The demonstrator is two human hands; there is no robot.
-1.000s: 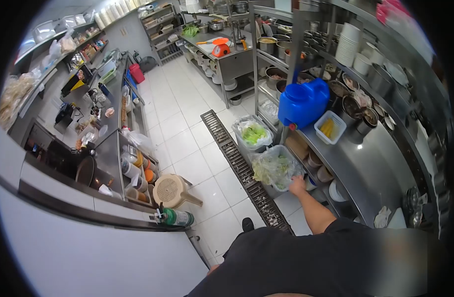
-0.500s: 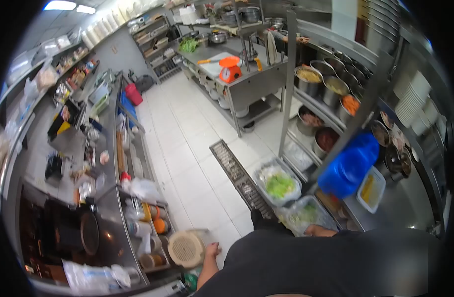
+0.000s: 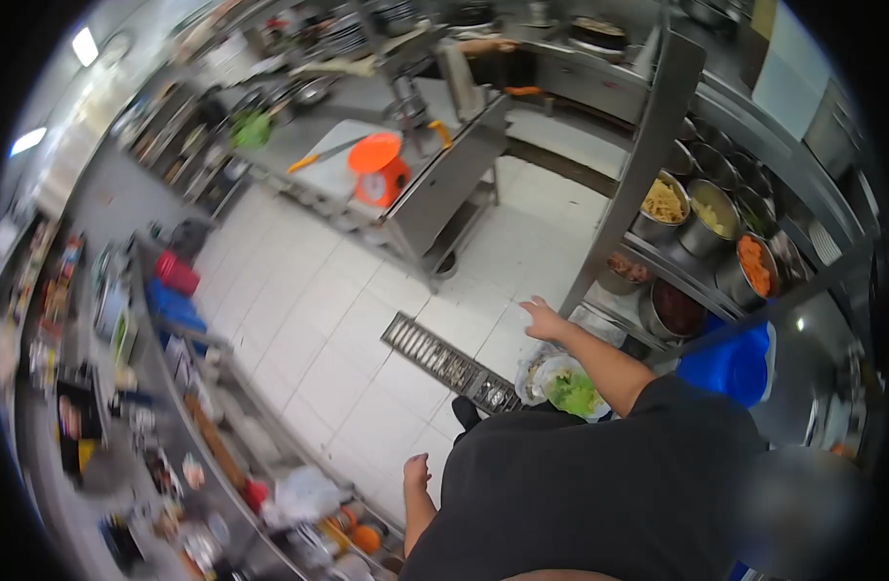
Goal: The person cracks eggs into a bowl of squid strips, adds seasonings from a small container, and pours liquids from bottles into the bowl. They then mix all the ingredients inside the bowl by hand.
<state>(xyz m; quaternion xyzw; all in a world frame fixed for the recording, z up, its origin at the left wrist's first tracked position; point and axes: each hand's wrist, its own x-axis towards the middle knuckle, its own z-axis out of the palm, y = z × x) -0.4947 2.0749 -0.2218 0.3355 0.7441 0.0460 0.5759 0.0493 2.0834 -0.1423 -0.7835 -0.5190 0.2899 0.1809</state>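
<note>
My right hand (image 3: 541,318) reaches forward over the floor beside the steel rack (image 3: 630,184). Its fingers are apart and nothing is in them. Under my right forearm a plastic-lined tub (image 3: 530,380) stands on the floor, with green lettuce (image 3: 573,391) inside. The forearm and my body cover part of it. My left hand (image 3: 417,472) hangs low at my left side above the white floor tiles. Its fingers are loosely curled in, and no object shows in them. Close to that hand is the left counter's lower shelf, with an orange-lidded jar (image 3: 365,538).
Steel pots with shredded yellow food (image 3: 664,201) and orange pieces (image 3: 754,263) fill the rack, near a blue container (image 3: 725,363). A floor drain grate (image 3: 444,360) crosses the tiles. An orange scale (image 3: 378,172) stands on the steel table. Another person's arm (image 3: 485,46) shows behind.
My right hand has left the bagged greens beside the rack and swung forward, past the lettuce tub. My view has turned to the right. My left hand stays low at my side.
</note>
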